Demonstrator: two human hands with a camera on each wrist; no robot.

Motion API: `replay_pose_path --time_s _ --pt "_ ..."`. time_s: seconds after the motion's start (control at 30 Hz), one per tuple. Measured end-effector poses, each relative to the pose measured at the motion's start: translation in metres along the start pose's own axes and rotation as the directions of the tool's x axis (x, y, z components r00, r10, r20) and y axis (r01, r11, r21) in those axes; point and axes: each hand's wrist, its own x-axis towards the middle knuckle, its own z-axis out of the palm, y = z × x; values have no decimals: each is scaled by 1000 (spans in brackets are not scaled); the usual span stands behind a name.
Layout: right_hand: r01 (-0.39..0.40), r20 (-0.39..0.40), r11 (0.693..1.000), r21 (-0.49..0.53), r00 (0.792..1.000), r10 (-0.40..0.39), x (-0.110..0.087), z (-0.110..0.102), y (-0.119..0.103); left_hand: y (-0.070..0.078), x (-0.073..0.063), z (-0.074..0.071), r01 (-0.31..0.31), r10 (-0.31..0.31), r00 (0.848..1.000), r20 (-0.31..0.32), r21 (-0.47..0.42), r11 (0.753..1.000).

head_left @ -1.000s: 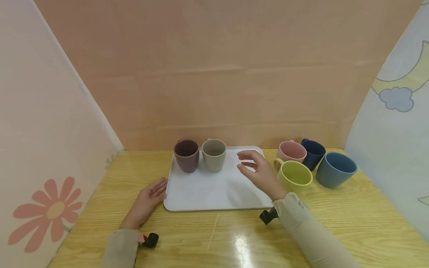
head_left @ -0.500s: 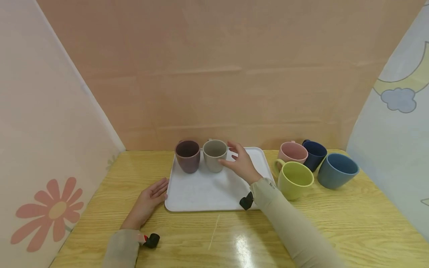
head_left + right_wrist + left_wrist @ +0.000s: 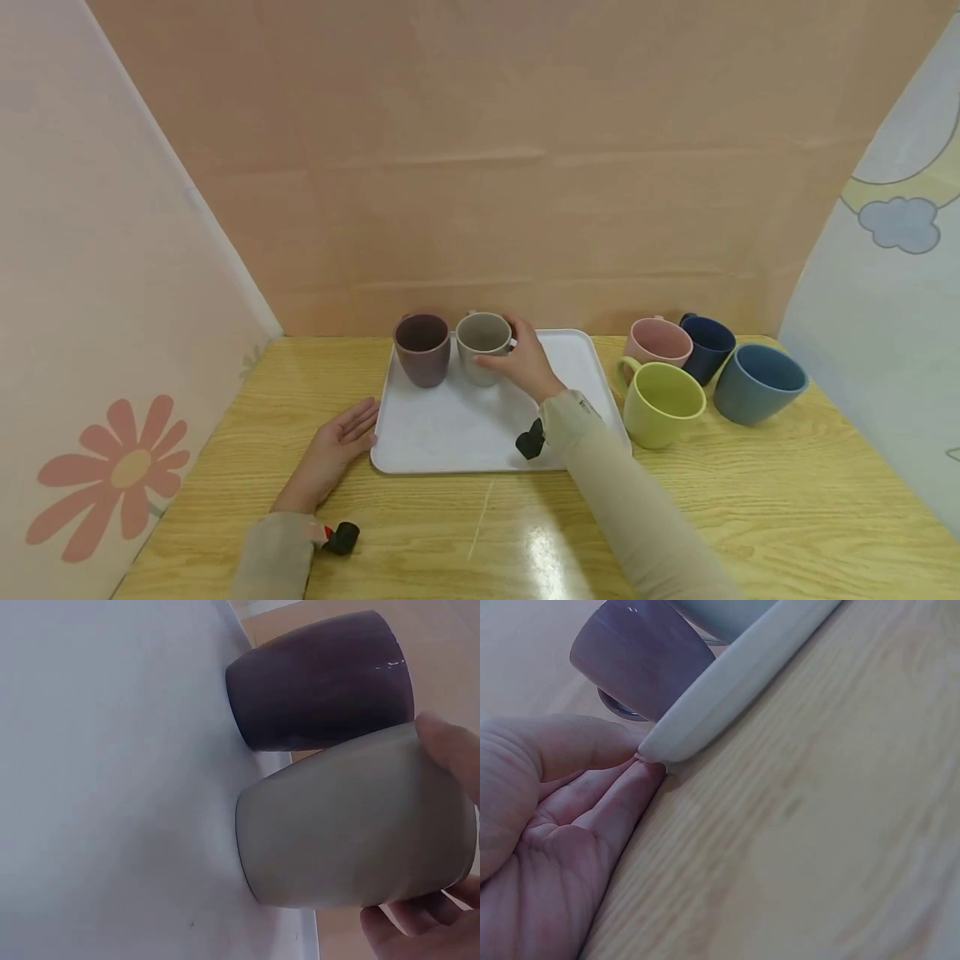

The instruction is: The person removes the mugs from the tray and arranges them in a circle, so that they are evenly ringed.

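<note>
In the head view, my right hand is around the upper right side of a grey-beige mug. The right wrist view shows the thumb on one side of the grey mug and the fingers on the other, near the rim. The mug stands upright on a white tray, beside a purple-brown mug. At the tray's left edge, my left hand lies low on the table. From the left wrist, its thumb and fingertips pinch the tray's rim.
Right of the tray stand a lime-green mug, a pink mug, a navy mug and a blue mug, grouped closely. A brown paper wall rises behind the wooden table.
My right hand has moved left over the tray to the grey mug and closed around its side. The left hand stays at the tray's edge.
</note>
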Motion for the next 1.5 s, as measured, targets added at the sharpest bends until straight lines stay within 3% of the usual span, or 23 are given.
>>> replay_pose_path --time_s 0.27,0.67,1.0,1.23,1.5 --pt "-28 -22 1000 7 999 28 -1 2 0 -2 0 -1 -16 16 1000 4 -4 1000" --pt "-87 -70 993 81 993 92 -13 -2 4 -2 1 2 9 -9 1000 2 21 1000" --pt "-52 -70 993 105 996 60 -34 -13 5 -1 2 1 2 -2 1000 7 11 1000" --pt "-83 -57 991 105 994 89 -53 -21 4 -1 2 0 24 -24 1000 -1 12 1000" --pt "-61 -57 995 82 996 66 -75 -31 -1 -1 2 -1 28 -28 1000 -6 24 999"
